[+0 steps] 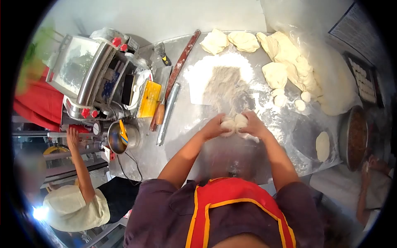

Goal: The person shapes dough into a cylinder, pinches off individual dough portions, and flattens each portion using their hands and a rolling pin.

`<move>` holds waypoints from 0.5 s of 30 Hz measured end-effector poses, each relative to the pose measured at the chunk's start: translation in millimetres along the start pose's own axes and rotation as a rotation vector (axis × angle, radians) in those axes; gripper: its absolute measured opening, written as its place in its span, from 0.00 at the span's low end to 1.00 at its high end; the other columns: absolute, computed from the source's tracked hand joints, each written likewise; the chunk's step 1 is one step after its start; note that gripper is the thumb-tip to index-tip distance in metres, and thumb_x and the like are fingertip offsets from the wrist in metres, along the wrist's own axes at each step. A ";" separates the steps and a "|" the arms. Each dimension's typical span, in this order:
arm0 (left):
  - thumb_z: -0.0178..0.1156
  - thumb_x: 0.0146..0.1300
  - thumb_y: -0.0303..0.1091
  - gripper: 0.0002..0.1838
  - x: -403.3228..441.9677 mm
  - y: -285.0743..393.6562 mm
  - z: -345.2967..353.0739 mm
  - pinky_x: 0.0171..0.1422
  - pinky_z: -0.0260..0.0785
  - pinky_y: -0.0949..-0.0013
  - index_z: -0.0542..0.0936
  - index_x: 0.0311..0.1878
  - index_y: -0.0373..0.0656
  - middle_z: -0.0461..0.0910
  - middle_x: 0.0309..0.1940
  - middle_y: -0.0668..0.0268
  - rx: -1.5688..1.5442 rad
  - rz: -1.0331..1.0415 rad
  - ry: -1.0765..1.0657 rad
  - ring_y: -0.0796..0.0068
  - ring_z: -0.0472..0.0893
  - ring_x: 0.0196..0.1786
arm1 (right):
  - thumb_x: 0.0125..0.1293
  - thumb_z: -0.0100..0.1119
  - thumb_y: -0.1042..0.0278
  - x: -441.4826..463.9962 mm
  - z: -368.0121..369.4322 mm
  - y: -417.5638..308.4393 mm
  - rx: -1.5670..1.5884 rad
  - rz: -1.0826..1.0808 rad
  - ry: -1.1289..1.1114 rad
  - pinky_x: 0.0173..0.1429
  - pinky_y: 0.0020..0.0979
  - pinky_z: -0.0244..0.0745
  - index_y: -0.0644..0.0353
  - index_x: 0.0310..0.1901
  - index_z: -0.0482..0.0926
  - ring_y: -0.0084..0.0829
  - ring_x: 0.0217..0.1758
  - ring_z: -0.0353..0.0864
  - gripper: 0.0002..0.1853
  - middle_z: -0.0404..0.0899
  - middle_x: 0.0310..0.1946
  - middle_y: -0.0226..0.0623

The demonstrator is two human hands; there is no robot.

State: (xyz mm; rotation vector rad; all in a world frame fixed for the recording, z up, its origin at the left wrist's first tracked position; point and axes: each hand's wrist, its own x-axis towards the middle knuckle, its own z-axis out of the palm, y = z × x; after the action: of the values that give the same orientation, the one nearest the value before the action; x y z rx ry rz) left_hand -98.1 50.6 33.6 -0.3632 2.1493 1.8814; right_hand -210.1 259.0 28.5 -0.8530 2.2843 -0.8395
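Observation:
My left hand [213, 127] and my right hand [255, 125] are side by side at the near middle of the steel table [182, 111]. The fingers of each curl around small pale dough balls [234, 124], pressed together between the hands; exactly how many are there I cannot tell. Just beyond the hands lies a wide patch of white flour [225, 78]. To the upper right rests a large mass of dough [291, 62], with a torn lump [274, 75] and small pieces of dough [300, 105] beside it.
On the left stand a dough-rolling machine [84, 68], a yellow scraper [149, 99], a metal rod [168, 113], a long wooden stick [182, 62] and a metal pot [131, 136]. A flattened dough round [322, 146] and a bowl of filling [356, 138] are at right. People are on both sides.

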 end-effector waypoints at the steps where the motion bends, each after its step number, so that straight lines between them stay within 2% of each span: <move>1: 0.73 0.50 0.34 0.34 7.2 -5.6 2.1 0.52 0.72 0.62 0.71 0.59 0.36 0.80 0.45 0.54 0.189 0.025 -0.003 0.65 0.80 0.49 | 0.41 0.76 0.68 0.7 -2.1 -1.7 -0.033 0.005 -0.055 0.66 0.38 0.66 0.66 0.66 0.61 0.49 0.60 0.70 0.48 0.69 0.57 0.52; 2: 0.75 0.46 0.37 0.36 20.0 -29.2 -1.0 0.52 0.72 0.61 0.71 0.59 0.38 0.79 0.47 0.51 0.431 0.052 -0.074 0.60 0.80 0.49 | 0.42 0.74 0.69 -4.3 0.2 0.8 -0.024 -0.075 -0.002 0.66 0.39 0.65 0.65 0.64 0.63 0.50 0.58 0.70 0.45 0.70 0.53 0.52; 5: 0.75 0.47 0.41 0.36 1.3 -3.4 8.0 0.57 0.70 0.55 0.70 0.57 0.41 0.77 0.47 0.49 0.781 0.260 0.092 0.47 0.76 0.52 | 0.43 0.73 0.70 -25.0 15.4 2.2 -0.050 -0.355 0.289 0.63 0.38 0.67 0.65 0.58 0.66 0.49 0.57 0.71 0.38 0.72 0.49 0.50; 6: 0.74 0.48 0.42 0.34 -1.7 0.6 14.1 0.56 0.70 0.54 0.70 0.55 0.41 0.77 0.47 0.48 0.748 0.209 0.030 0.46 0.77 0.52 | 0.48 0.68 0.70 -38.8 14.5 -10.3 0.141 -0.152 0.178 0.59 0.41 0.70 0.66 0.54 0.68 0.51 0.53 0.74 0.30 0.73 0.50 0.52; 9: 0.71 0.51 0.45 0.29 -6.7 15.8 29.3 0.52 0.71 0.52 0.69 0.50 0.42 0.78 0.45 0.46 0.665 0.086 -0.121 0.43 0.77 0.50 | 0.49 0.67 0.72 -54.6 26.8 -8.4 0.213 0.076 0.097 0.56 0.40 0.72 0.63 0.54 0.67 0.51 0.51 0.76 0.29 0.73 0.51 0.52; 10: 0.71 0.52 0.46 0.29 -7.8 26.3 33.5 0.50 0.71 0.51 0.68 0.49 0.42 0.78 0.44 0.46 0.643 0.066 -0.144 0.42 0.77 0.49 | 0.50 0.67 0.74 -62.1 24.1 -11.8 0.358 0.180 0.125 0.53 0.38 0.73 0.60 0.56 0.67 0.45 0.48 0.78 0.30 0.74 0.48 0.48; 11: 0.70 0.53 0.46 0.28 -5.7 32.1 37.9 0.49 0.71 0.50 0.68 0.48 0.42 0.79 0.44 0.45 0.619 0.046 -0.167 0.40 0.77 0.48 | 0.50 0.66 0.75 -67.7 16.6 -12.5 0.433 0.202 0.191 0.54 0.37 0.73 0.59 0.56 0.68 0.42 0.49 0.78 0.29 0.75 0.48 0.46; 12: 0.70 0.52 0.45 0.28 4.2 27.2 43.2 0.47 0.71 0.51 0.68 0.49 0.42 0.80 0.41 0.46 0.585 0.132 -0.149 0.42 0.80 0.45 | 0.51 0.66 0.75 -75.2 5.4 -10.0 0.504 0.224 0.256 0.54 0.35 0.73 0.59 0.56 0.68 0.39 0.50 0.78 0.29 0.76 0.47 0.44; 15: 0.70 0.53 0.45 0.29 45.9 64.8 71.7 0.49 0.72 0.58 0.69 0.51 0.39 0.80 0.41 0.51 0.373 0.175 -0.182 0.53 0.81 0.45 | 0.51 0.65 0.78 -90.4 -42.9 2.1 0.645 0.197 0.460 0.56 0.31 0.73 0.60 0.58 0.69 0.31 0.52 0.77 0.30 0.76 0.48 0.39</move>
State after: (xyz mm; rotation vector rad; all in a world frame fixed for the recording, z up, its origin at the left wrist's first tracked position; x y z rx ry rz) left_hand -161.7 129.3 68.3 0.0719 2.3989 1.4766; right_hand -181.5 340.1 79.7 -0.1491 2.1745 -1.6786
